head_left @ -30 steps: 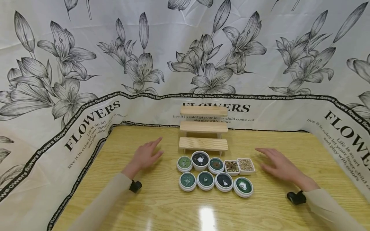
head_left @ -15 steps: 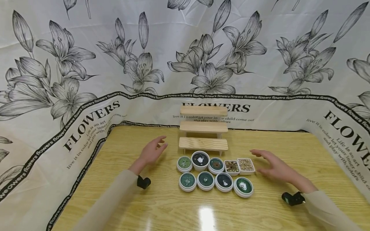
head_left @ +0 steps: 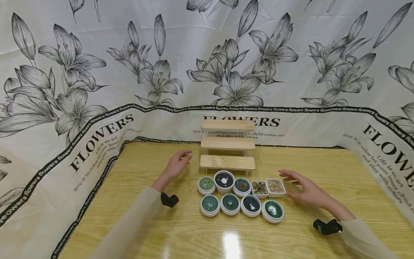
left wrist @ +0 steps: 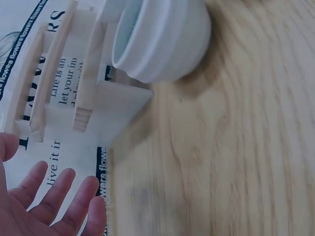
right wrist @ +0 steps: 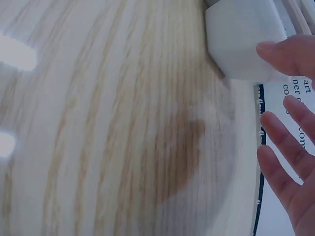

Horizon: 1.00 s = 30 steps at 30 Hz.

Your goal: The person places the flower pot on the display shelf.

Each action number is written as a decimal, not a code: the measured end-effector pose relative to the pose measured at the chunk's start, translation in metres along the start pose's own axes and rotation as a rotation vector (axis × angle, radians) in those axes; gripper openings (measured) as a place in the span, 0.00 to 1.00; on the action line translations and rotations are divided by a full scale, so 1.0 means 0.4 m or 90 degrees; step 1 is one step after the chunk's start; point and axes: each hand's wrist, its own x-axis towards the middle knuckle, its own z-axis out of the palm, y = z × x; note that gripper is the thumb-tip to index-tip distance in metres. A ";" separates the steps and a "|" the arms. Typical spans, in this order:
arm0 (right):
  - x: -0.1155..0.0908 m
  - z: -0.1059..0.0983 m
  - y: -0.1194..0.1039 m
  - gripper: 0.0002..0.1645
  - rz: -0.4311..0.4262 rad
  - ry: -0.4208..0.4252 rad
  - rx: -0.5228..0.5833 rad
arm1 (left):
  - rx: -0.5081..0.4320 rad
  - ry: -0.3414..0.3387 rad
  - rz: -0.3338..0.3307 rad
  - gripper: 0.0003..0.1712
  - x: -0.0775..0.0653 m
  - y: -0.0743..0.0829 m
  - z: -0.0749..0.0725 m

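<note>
My left hand (head_left: 177, 164) holds nothing, its fingers relaxed beside the left end of a three-tier wooden stand (head_left: 228, 162). In the left wrist view its spread fingers (left wrist: 64, 189) point at the stand's end, and a round white pot (left wrist: 172, 39) shows above. My right hand (head_left: 305, 190) is also free, fingers loosely bent, thumb right at the side of a square white pot of pale gravel (head_left: 275, 186). The right wrist view has the thumb (right wrist: 280, 51) overlapping that pot's wall. Beside it stands another square pot (head_left: 260, 187) with brown and pale bits.
Several round white pots with green or dark fill sit in two rows before the stand, among them a taller one (head_left: 224, 181) and one at front right (head_left: 273, 211). Flower-printed cloth (head_left: 174, 124) hangs behind and beside the wooden table (head_left: 181, 233).
My left hand has moved right and slightly back, towards the stand. My right hand has shifted left, bringing its thumb to the gravel pot. The pots and stand stay in place.
</note>
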 end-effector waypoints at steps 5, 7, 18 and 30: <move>-0.008 0.007 0.001 0.45 0.001 -0.005 0.032 | -0.087 0.006 -0.048 0.25 0.015 0.008 0.015; -0.009 0.010 0.000 0.46 -0.004 -0.004 0.044 | -0.128 0.007 -0.072 0.25 0.021 0.012 0.020; -0.013 0.012 0.010 0.43 -0.003 -0.020 0.170 | -0.237 0.000 -0.114 0.26 0.049 0.051 0.027; -0.008 0.028 0.016 0.42 0.018 -0.011 0.187 | -0.245 0.004 -0.130 0.27 0.110 0.067 0.047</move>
